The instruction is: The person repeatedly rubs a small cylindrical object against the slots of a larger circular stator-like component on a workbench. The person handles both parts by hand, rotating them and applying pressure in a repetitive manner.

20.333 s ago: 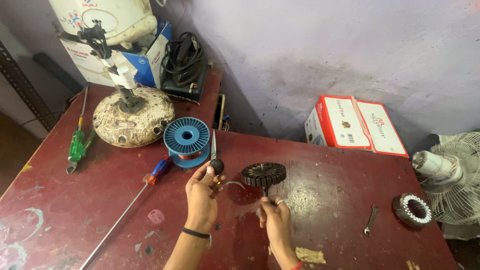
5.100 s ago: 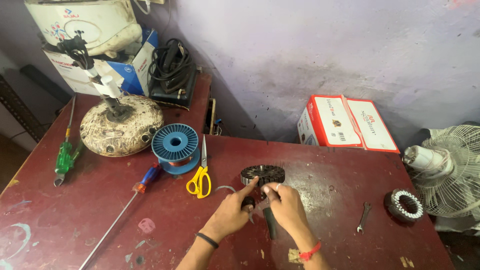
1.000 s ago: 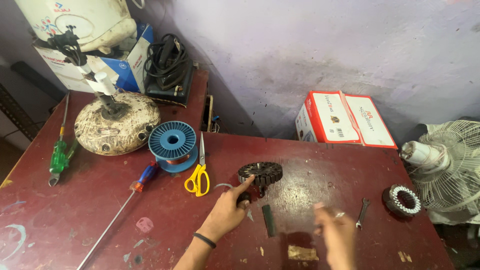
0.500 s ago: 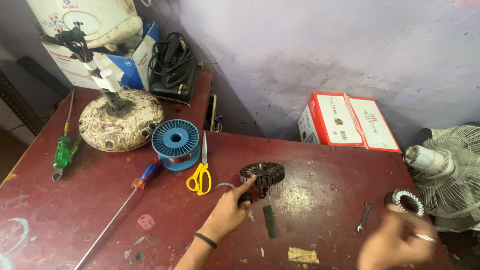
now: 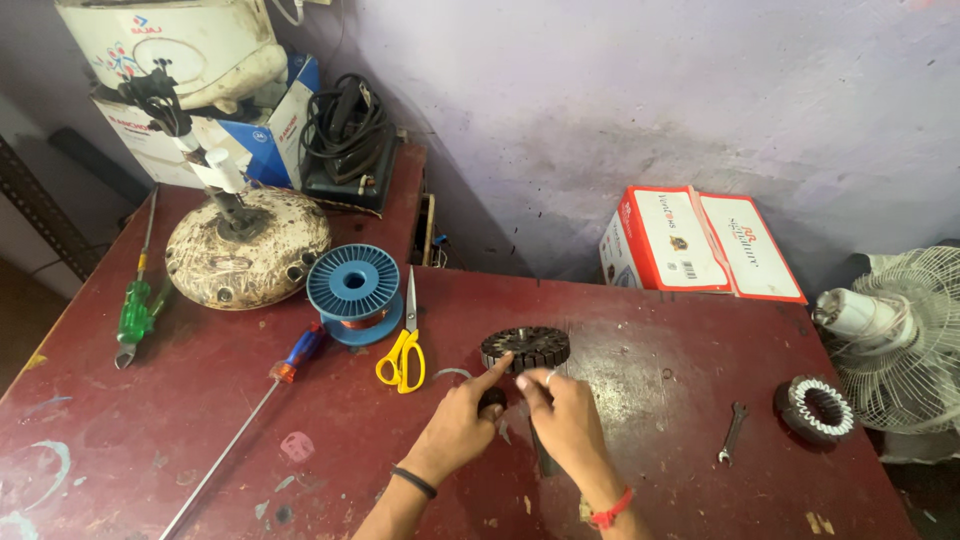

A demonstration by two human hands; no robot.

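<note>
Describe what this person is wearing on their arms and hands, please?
Both forearms are bare, with no sleeves or gloves in view. The left hand has a thin black band around its wrist. The right hand has a red thread-like band around its wrist and what looks like a small pale ring on one of its fingers.

— How do the hands sit?
— The left hand (image 5: 462,425) reaches forward, index finger pointing out, a dark band round its wrist.
— And the other?
— The right hand (image 5: 565,420) lies just beside it, fingers (image 5: 530,385) curled together, a red band at the wrist.
</note>
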